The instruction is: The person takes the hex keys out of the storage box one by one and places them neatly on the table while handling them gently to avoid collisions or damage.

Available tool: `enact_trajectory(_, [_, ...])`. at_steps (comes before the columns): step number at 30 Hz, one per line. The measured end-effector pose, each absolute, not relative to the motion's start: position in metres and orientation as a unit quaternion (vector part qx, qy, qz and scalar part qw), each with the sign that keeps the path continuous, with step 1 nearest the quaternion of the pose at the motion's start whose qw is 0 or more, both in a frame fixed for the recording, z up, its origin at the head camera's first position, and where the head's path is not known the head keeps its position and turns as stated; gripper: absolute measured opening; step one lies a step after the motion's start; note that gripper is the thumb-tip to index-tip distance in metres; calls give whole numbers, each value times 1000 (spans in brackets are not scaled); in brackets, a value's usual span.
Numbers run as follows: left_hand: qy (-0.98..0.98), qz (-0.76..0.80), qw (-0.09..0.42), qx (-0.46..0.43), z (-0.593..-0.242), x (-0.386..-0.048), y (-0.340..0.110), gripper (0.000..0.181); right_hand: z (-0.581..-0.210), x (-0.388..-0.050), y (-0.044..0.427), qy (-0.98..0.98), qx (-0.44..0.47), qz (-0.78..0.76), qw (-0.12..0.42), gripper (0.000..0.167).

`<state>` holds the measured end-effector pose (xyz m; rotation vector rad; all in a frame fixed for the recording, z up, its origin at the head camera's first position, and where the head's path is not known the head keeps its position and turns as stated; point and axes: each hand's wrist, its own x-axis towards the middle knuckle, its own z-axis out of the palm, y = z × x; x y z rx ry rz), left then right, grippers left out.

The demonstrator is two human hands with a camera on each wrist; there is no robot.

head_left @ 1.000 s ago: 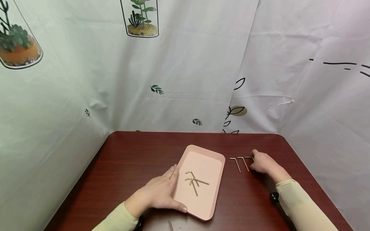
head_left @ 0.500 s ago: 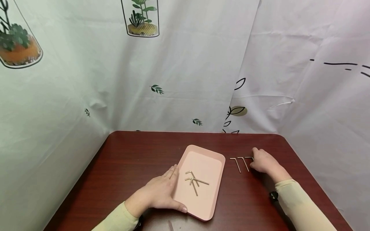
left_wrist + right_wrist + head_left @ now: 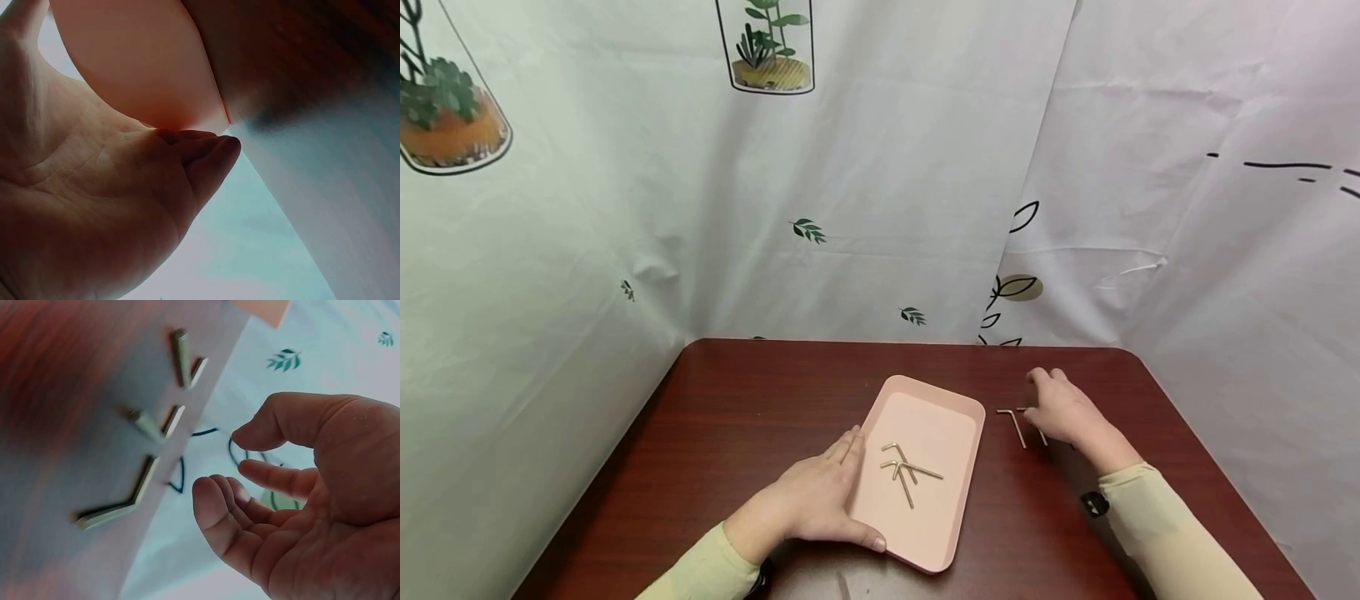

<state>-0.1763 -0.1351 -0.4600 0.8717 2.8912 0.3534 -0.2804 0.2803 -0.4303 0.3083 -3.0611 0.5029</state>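
Observation:
My left hand (image 3: 820, 493) rests against the left side of a pink tray (image 3: 928, 533), fingers straight along its edge and thumb at the near rim. The left wrist view shows the fingertips touching the tray's wall (image 3: 140, 56). Crossed L-shaped hex keys (image 3: 906, 487) lie inside the tray. My right hand (image 3: 1066, 414) hovers over the table right of the tray, holding nothing, its fingers loosely bent and apart from the thumb. Three more hex keys (image 3: 139, 492) lie in a row near it; in the head view the hand partly covers this row, including the middle key (image 3: 1042, 438).
The dark red wooden table (image 3: 760, 400) has rounded far corners. White curtains (image 3: 880, 167) printed with plants and leaves hang behind it and along both sides.
My right hand has lifted off the rightmost hex key and shifted left and away from me, its fingers opening. The left hand and the tray have stayed put.

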Motion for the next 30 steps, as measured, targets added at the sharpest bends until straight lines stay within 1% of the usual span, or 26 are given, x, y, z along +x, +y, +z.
enact_trajectory(9, [950,118,52,286,-459,-176,-135,154,-417,-275,250,-979,116,168,25,60])
enact_trajectory(15, [950,117,55,284,-459,-177,-135,154,-411,-269,231,-973,143,176,40,58])
enact_trajectory(20, [950,118,58,283,-458,-176,-135,154,-408,-264,218,-969,162,182,40,56])
enact_trajectory(24, [950,118,57,285,-458,-176,-135,155,-407,-259,208,-967,174,182,45,47])
enact_trajectory(27, [950,114,56,286,-459,-176,-135,155,-408,-256,202,-964,187,180,56,44])
enact_trajectory(30, [950,112,56,287,-459,-176,-135,155,-408,-253,198,-962,201,178,56,48])
